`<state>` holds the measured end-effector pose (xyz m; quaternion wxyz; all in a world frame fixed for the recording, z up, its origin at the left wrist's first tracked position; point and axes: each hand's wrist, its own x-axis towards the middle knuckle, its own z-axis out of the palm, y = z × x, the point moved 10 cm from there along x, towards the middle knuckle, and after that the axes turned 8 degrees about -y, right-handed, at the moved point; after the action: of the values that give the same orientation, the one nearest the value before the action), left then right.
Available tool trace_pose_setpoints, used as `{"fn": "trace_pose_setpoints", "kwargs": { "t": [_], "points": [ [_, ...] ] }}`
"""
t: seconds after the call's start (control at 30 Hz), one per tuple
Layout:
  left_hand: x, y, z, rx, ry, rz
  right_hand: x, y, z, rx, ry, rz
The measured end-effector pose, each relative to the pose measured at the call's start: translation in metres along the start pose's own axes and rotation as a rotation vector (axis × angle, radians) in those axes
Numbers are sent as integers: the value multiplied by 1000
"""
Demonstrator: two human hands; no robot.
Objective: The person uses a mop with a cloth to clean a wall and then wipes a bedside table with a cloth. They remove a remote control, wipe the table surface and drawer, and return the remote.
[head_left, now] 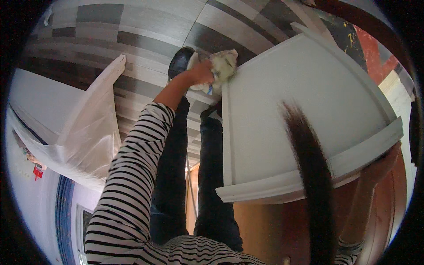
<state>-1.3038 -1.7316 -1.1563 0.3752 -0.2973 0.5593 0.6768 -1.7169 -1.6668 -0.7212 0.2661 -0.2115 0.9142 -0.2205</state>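
My left hand (202, 73) reaches out past my legs, closed on a crumpled pale cloth (224, 65) with a few coloured marks. The cloth touches the left edge of a white panelled piece of furniture (265, 101), near its far left corner. Raised moulding (265, 182) runs along its near edge. At the right end of that moulding is my right hand (389, 155), dim and blurred, up against its underside. I cannot make out those fingers. A dark hank of hair (309, 159) hangs in front of the panel and hides part of it.
My dark shoe (180, 62) stands on the grey patterned floor (145, 28), beside the cloth. On the left, clear plastic sheeting (88, 128) drapes over a white surface. Brown wood (274, 225) lies below the moulding. A red and black patterned covering (369, 48) shows at the far right.
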Motion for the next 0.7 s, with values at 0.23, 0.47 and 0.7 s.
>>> {"fn": "trace_pose_setpoints", "kwargs": {
  "t": [0.23,0.47,0.7],
  "points": [
    [29,23,9,519,-115,-30,8,11,-32,-313,-76,-107],
    [53,43,9,1014,1,89,6,-6,-16,-316,-55,-150],
    [11,40,-30,865,367,-98,-2,-30,-2,-329,-36,-188]
  ]
}}
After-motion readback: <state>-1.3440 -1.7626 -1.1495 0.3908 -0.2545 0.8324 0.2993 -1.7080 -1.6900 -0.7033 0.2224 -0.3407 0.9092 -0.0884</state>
